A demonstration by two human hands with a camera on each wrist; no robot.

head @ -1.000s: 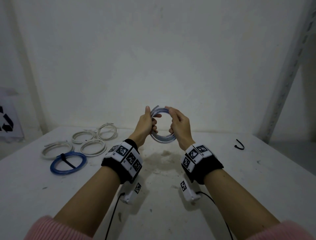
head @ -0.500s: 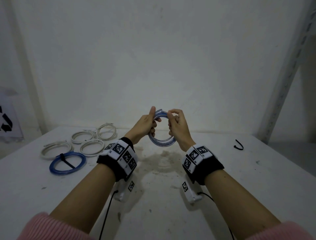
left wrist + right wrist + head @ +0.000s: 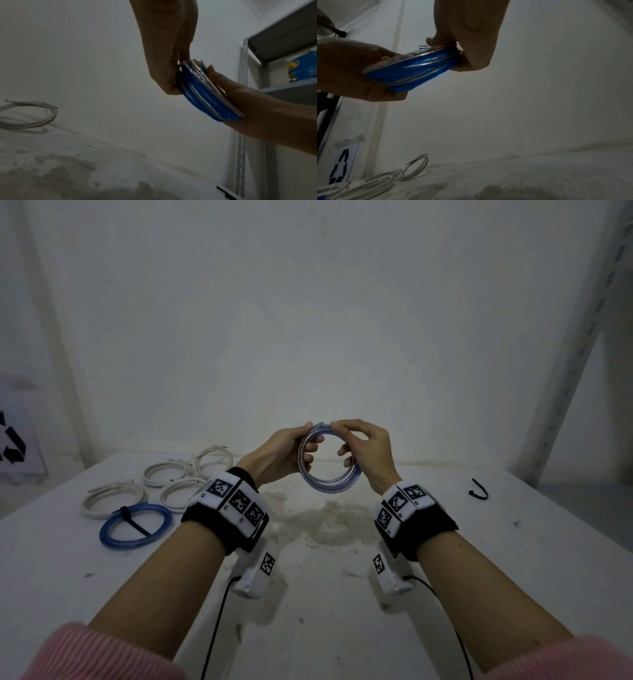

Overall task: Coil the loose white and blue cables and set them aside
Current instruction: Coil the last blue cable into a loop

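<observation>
A coiled blue cable [image 3: 330, 490] hangs upright above the table [image 3: 325, 611], held between both hands. My left hand [image 3: 306, 440] grips the coil's left side, thumb on top and fingers through the ring. My right hand [image 3: 342, 436] pinches the top right, where a cable end sticks out. The left wrist view shows the blue cable [image 3: 205, 93] edge-on between the left hand [image 3: 178, 63] and the right hand's palm [image 3: 257, 115]. From the right wrist, the blue cable [image 3: 412, 67] sits between the right hand [image 3: 453, 47] and the left hand [image 3: 351, 67].
Several white coils [image 3: 171, 484] lie at the table's far left, with a tied blue coil [image 3: 137, 525] in front of them. A black tie [image 3: 478, 491] lies at the far right. A metal shelf upright [image 3: 565, 371] stands to the right, the wall close behind.
Both hands kept hold of the blue coil and shifted their grip along it. The ring has turned to face me more fully and looks rounder.
</observation>
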